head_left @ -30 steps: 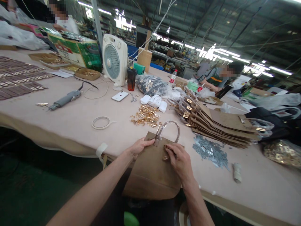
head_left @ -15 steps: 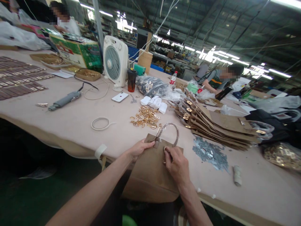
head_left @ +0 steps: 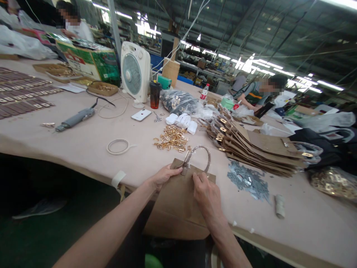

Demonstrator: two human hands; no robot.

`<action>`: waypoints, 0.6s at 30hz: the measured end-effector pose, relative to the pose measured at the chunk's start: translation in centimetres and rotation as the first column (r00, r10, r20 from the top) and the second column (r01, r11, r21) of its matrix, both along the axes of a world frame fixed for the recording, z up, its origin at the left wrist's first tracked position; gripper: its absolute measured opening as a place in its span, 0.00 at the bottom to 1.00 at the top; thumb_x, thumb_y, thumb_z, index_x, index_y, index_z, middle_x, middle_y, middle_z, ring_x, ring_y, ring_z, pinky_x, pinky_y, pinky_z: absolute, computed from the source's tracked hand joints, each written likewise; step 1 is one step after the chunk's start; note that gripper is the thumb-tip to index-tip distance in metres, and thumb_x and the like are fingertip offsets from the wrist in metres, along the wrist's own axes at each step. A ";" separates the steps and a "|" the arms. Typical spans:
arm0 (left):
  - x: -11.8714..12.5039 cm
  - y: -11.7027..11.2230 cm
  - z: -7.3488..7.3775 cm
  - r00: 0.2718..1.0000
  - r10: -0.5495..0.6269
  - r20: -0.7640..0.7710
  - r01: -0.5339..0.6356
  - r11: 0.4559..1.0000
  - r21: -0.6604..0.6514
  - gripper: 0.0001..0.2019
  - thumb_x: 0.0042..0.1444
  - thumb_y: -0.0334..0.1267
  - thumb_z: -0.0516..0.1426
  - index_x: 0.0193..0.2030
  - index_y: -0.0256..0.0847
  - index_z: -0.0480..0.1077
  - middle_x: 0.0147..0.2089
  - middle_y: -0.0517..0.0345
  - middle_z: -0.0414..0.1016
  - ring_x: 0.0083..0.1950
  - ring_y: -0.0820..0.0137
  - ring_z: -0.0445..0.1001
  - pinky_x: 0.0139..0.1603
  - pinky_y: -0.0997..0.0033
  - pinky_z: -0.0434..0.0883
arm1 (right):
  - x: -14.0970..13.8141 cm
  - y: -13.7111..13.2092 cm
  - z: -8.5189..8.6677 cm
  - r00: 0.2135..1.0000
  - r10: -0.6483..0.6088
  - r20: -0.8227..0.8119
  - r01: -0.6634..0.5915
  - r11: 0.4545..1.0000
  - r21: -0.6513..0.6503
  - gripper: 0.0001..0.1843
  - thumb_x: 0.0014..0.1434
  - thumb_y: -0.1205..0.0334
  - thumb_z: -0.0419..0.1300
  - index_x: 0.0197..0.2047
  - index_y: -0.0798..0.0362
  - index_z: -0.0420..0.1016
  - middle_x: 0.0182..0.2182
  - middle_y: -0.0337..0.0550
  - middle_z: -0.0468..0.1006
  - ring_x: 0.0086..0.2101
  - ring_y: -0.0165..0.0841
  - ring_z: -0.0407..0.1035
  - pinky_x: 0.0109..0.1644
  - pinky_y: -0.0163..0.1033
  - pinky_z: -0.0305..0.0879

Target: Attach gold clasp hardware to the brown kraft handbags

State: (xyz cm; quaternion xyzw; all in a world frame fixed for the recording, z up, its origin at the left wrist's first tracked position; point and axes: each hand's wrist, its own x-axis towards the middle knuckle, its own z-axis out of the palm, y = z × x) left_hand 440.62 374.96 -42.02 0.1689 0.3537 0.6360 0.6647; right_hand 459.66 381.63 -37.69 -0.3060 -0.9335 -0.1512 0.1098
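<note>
Pale tabletop [head_left: 83, 141], running from the near edge to the far workstations and bearing all that follows. Stack of flat brown bags [head_left: 259, 149], fanned out at the right, well apart from the hands. Brown bag [head_left: 178, 201] – lying flat at the near edge of the tabletop directly before the person, its lower part hanging over the edge. White box fan [head_left: 133, 70], upright at the far side, with a dark cup [head_left: 154, 94] just beside it. Heap of grey metal plates [head_left: 247, 180], to the right of the brown bag and near it. Heap of gold fittings [head_left: 171, 137], just beyond the bag's top edge. Left hand [head_left: 163, 175]: grip narrow, thumb and fingers pinching the top edge of the brown bag beside the base of its handle. Right hand [head_left: 205, 193]: fingers curled down onto the bag's face just below the top edge – whether this grip encloses anything cannot be told, the fingertips being hidden. Handle [head_left: 208, 158], a wrapped loop arching away from the bag's top edge between the two hands. Ring of white tape [head_left: 117, 146], flat, to the left of the gold fittings.
</note>
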 end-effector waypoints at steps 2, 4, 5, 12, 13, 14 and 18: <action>0.0 -0.1 0.2 1.000 0.008 -0.001 -0.008 1.000 0.003 0.24 0.48 0.42 0.74 0.49 0.36 0.78 0.44 0.48 0.85 0.42 0.62 0.83 0.52 0.61 0.77 | -0.4 -0.6 0.0 0.999 -0.020 0.032 0.019 0.999 0.026 0.15 0.67 0.73 0.55 0.52 0.53 0.77 0.39 0.45 0.78 0.31 0.34 0.75 0.32 0.40 0.61; 0.0 -0.3 0.5 1.000 0.011 -0.003 -0.011 1.000 0.008 0.24 0.47 0.43 0.74 0.49 0.36 0.78 0.44 0.48 0.84 0.42 0.61 0.83 0.52 0.61 0.76 | -0.5 -1.1 -0.3 0.999 -0.033 0.033 0.031 0.998 0.052 0.17 0.66 0.74 0.55 0.55 0.54 0.76 0.39 0.46 0.78 0.30 0.35 0.74 0.32 0.40 0.62; 0.1 -0.4 0.7 1.000 0.011 -0.004 -0.011 1.000 0.012 0.24 0.46 0.43 0.75 0.48 0.36 0.79 0.44 0.49 0.84 0.42 0.62 0.82 0.52 0.62 0.76 | -0.5 -1.4 -0.6 0.999 -0.035 0.021 0.034 0.997 0.066 0.18 0.65 0.75 0.55 0.56 0.55 0.75 0.39 0.47 0.78 0.30 0.35 0.74 0.32 0.41 0.63; 0.3 -0.4 0.2 0.986 0.065 -0.153 -0.056 0.996 0.065 0.23 0.42 0.46 0.74 0.43 0.35 0.78 0.39 0.54 0.82 0.39 0.66 0.78 0.51 0.64 0.73 | 0.3 -0.8 -5.6 0.968 -0.011 -0.250 0.013 1.000 0.007 0.16 0.70 0.70 0.51 0.55 0.50 0.73 0.41 0.47 0.78 0.33 0.36 0.75 0.35 0.41 0.69; 0.5 -0.4 0.2 0.971 0.092 -0.220 -0.079 0.995 0.067 0.22 0.43 0.45 0.73 0.43 0.35 0.78 0.40 0.53 0.82 0.40 0.64 0.78 0.52 0.62 0.73 | 0.4 -0.5 -6.2 0.956 -0.006 -0.295 -0.007 0.999 -0.042 0.14 0.71 0.67 0.51 0.55 0.50 0.73 0.40 0.47 0.78 0.33 0.37 0.76 0.36 0.41 0.70; 0.7 -0.3 0.2 0.943 0.133 -0.306 -0.118 0.991 0.067 0.21 0.44 0.43 0.72 0.44 0.35 0.77 0.42 0.51 0.82 0.43 0.63 0.78 0.53 0.61 0.72 | 0.5 -0.2 -6.6 0.940 -0.002 -0.340 -0.033 0.995 -0.097 0.14 0.72 0.65 0.51 0.55 0.50 0.73 0.41 0.47 0.77 0.34 0.37 0.76 0.37 0.41 0.71; 2.0 -0.5 0.8 0.659 0.282 -0.697 -0.315 0.945 0.084 0.36 0.49 0.34 0.67 0.67 0.38 0.66 0.62 0.44 0.76 0.62 0.56 0.73 0.68 0.56 0.64 | 1.4 1.3 -5.9 0.882 -0.017 -0.471 -0.167 0.923 -0.347 0.16 0.72 0.55 0.54 0.58 0.45 0.75 0.44 0.46 0.79 0.38 0.37 0.78 0.43 0.43 0.76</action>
